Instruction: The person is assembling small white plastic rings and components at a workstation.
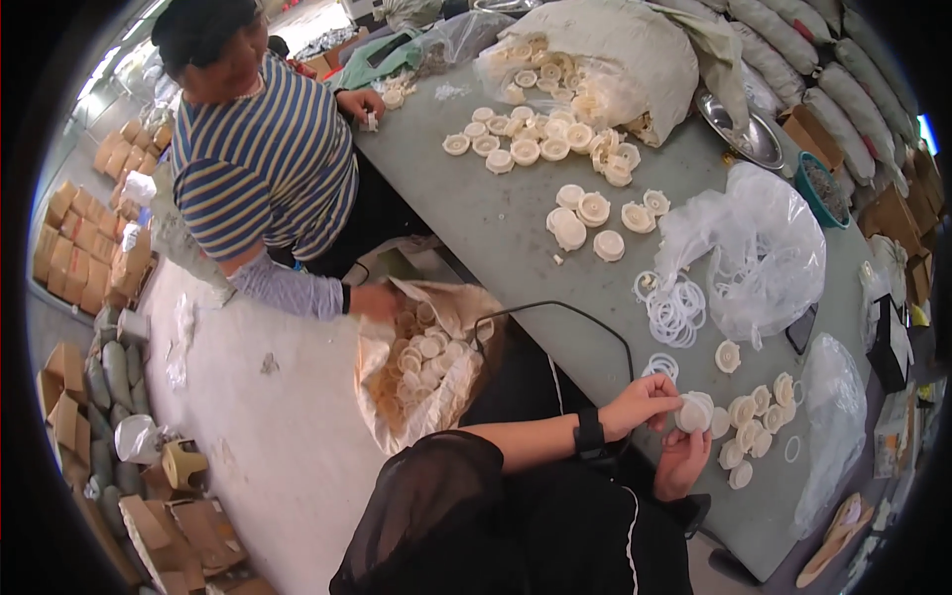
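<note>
While I hold one cream plastic cap (693, 412) just above the near edge of the grey table (516, 238), my left hand (645, 402) pinches its rim from above and my right hand (682, 461) cups it from below, fingers curled around it. I judge this one to be mid-way, since a thin ring seems to be going onto it, though I cannot tell whether the ring is seated.

Just beside the cap lies a small cluster of similar caps (751, 431), which I take for the finished ones, with one loose white ring (792, 449) among them. Beyond them a heap of white rings (674, 309) spills from a clear plastic bag (759, 248), so plenty of rings are left.

Farther up the table lie many more caps (540, 139), scattered from a big white sack (615, 50), and an open paper-lined bag of caps (421, 362) sits between the two tables. By that count most of the work seems left.

Across from me a person in a striped shirt (263, 159) reaches one hand (375, 300) into that bag. Cardboard boxes (79, 248) are stacked on the floor behind.
</note>
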Available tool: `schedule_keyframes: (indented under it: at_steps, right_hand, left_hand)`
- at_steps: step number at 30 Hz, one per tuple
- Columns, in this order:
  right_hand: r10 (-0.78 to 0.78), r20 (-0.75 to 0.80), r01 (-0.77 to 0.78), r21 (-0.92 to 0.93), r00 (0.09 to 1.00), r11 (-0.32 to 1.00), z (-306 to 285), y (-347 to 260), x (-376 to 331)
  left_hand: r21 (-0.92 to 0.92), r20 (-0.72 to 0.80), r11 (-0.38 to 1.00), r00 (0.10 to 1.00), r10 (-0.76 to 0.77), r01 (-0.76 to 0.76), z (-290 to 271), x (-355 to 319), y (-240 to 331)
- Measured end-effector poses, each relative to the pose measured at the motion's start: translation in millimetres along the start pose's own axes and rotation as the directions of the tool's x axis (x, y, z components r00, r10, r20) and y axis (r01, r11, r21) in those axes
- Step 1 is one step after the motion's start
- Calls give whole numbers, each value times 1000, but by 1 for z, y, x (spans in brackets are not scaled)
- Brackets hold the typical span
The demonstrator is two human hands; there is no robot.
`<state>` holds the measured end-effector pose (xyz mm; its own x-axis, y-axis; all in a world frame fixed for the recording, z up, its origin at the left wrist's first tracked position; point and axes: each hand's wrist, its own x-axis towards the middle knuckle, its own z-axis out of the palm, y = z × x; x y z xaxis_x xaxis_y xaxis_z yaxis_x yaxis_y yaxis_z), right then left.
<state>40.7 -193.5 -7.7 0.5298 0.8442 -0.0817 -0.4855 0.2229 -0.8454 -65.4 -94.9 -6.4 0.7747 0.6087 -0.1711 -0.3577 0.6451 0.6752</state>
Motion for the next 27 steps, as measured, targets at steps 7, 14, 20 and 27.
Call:
schedule_keyframes:
  at_steps: [7, 14, 20, 27]
  right_hand:
    - [177, -47, -168, 147, 983, 975, 15, 2, -3]
    - [336, 29, -336, 8, 941, 942, 11, 8, -3]
    - [298, 140, -319, 161, 944, 934, 42, 8, -10]
    - [261, 207, -265, -11, 943, 964, 33, 1, -17]
  left_hand:
    - [-92, 18, 996, 1000, -11, 13, 10, -1, 0]
    - [23, -20, 987, 988, -156, 157, 12, -6, 8]
    - [-175, -224, 982, 968, -111, 72, 3, -4, 15]
    - [16, -327, 1000, 945, 13, -8, 10, 6, 3]
